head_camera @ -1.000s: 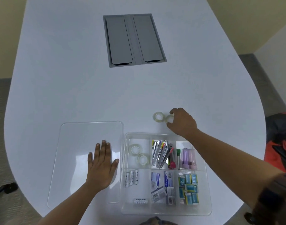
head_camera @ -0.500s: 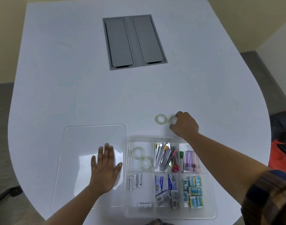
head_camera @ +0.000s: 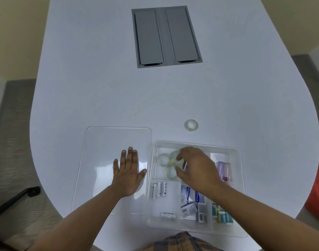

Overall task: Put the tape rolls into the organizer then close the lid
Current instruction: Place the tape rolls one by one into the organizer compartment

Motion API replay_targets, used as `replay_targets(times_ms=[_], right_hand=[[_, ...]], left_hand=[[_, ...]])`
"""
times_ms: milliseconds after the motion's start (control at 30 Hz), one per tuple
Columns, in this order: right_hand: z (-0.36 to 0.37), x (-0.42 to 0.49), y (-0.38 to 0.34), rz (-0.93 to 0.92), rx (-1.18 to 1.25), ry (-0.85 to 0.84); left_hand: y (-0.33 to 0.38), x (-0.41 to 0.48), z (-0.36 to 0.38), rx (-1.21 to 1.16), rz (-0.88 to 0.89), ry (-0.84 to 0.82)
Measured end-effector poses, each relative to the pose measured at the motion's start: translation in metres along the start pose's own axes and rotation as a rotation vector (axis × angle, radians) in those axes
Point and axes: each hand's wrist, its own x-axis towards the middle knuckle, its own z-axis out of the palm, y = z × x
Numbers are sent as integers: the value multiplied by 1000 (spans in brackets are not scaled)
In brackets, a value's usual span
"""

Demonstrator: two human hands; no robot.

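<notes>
Fingers of the right hand (head_camera: 195, 169) seemingly pinch a clear tape roll (head_camera: 175, 156) inside the transparent organizer (head_camera: 234, 153) near the worktop's front edge. Another roll (head_camera: 191, 125) lies behind it. Left hand (head_camera: 128, 174) lies spread, flat on the lid (head_camera: 104, 142).

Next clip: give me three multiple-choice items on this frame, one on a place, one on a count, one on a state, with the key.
1. Where is the left hand?
A. flat on the lid
B. inside the organizer
C. on the grey panel

2. How many tape rolls lie on the table outside the organizer?
A. none
B. one
C. three

3. The organizer is:
A. closed
B. open, lid beside it
C. upside down

Key:
1 A, palm down on the clear lid.
2 B, a single loose roll sits beyond the organizer.
3 B, the compartments are uncovered, and the right hand reaches in.
</notes>
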Motion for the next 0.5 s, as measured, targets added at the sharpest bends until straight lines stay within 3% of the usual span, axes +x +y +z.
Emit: replay_targets(times_ms=[500], right_hand=[[32, 13, -9, -21, -178, -173]], left_hand=[[2, -3, -2, 13, -3, 2]])
